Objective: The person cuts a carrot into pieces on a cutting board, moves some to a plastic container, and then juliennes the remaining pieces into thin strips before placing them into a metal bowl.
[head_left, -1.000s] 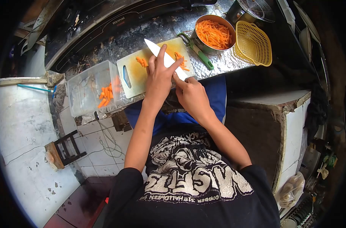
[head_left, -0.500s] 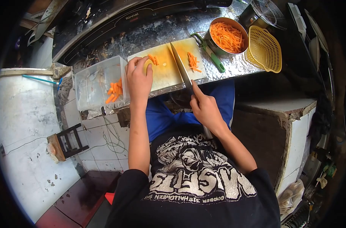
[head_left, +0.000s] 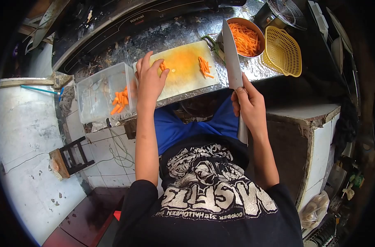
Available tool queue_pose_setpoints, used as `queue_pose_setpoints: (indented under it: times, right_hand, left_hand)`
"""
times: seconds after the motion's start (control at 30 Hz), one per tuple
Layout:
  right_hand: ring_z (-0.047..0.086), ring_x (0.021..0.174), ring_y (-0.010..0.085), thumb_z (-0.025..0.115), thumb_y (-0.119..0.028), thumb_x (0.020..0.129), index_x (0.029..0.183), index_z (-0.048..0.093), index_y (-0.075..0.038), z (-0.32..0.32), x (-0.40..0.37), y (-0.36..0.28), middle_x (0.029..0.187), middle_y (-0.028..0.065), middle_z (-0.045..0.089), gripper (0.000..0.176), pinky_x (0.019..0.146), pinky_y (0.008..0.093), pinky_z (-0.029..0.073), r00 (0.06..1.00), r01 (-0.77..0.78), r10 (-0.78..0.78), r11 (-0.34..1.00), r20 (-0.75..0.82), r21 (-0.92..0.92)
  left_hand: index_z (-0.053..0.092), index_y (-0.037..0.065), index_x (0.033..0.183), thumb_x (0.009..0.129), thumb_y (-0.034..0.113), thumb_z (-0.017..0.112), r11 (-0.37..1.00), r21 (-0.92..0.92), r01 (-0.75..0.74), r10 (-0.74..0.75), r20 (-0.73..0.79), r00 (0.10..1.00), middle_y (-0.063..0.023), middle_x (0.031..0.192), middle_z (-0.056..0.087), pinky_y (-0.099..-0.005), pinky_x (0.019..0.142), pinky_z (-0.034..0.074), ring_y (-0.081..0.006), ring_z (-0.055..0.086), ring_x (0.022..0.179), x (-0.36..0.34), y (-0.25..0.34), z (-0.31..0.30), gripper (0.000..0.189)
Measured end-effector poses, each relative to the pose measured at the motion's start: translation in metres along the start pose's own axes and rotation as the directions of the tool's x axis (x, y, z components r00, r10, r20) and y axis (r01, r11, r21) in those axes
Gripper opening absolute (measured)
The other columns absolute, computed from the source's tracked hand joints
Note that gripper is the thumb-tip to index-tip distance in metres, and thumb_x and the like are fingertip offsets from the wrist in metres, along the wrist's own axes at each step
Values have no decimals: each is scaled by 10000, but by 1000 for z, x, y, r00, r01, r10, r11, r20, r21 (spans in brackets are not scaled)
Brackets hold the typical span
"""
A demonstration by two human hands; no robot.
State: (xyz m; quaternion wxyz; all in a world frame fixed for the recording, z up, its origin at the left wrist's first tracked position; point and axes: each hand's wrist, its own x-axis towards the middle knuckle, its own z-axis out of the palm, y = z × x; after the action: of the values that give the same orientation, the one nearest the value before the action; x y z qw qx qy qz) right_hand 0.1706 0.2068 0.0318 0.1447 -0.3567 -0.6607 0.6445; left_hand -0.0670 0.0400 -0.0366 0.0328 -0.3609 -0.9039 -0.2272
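My right hand (head_left: 249,101) grips the handle of a large knife (head_left: 232,57), whose broad blade points up and away, over the left edge of a pot of carrot strips (head_left: 246,40). At the left end of the yellow-stained cutting board (head_left: 183,78), my left hand (head_left: 150,78) has its fingers apart around a few carrot pieces (head_left: 162,66), partly hidden by the fingers. A small pile of cut carrot sticks (head_left: 204,67) lies at the board's right end. Carrot chunks (head_left: 120,100) rest in the clear plastic container (head_left: 92,96) left of the board.
A yellow basket (head_left: 283,51) stands right of the pot. Behind it is a metal strainer (head_left: 286,14). A green-handled tool (head_left: 214,44) lies partly hidden behind the knife. The black stove (head_left: 134,29) runs along the back of the counter.
My right hand has lifted the knife off the board and moved it right, toward the pot. My left hand stays by the carrot pieces, its fingers spread a little more.
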Motion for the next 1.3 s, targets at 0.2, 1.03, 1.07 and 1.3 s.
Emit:
queue_pose_setpoints:
  times: [0.2,1.03,1.07,1.3]
  right_hand:
    - [516,555,49,470,-100,1026,1521,445,-53,10,-1,3,734,20,588,498,507,235,451,997,-62,63,998,49,-17]
    - [635,598,457,589,-25,897,1517,245,92,93,2,39,685,285,608,718,594,537,531,886,456,-320,734,336,-503]
    - [637,600,468,587,-29,897,1521,233,92,95,2,38,688,297,607,727,595,544,533,892,442,-296,729,341,-522]
    - [634,607,494,570,-35,902,1535,190,92,112,28,39,712,326,612,749,601,561,529,896,440,-317,715,309,-543]
  left_hand:
    - [712,70,1037,779,201,815,992,-113,-49,56,58,997,-124,1509,457,-467,1153,321,-371,333,1422,0,18,1,306]
    - [792,89,1002,808,135,774,979,-163,-121,96,-154,983,-94,1433,563,-446,1115,351,-370,411,1376,-26,21,23,200]
    - [793,88,998,802,129,777,977,-173,-128,100,-161,982,-94,1430,566,-447,1116,349,-372,413,1372,-26,20,24,200]
    - [797,97,988,787,134,793,979,-160,-124,90,-204,975,-92,1421,568,-446,1112,353,-367,419,1363,-26,21,26,205]
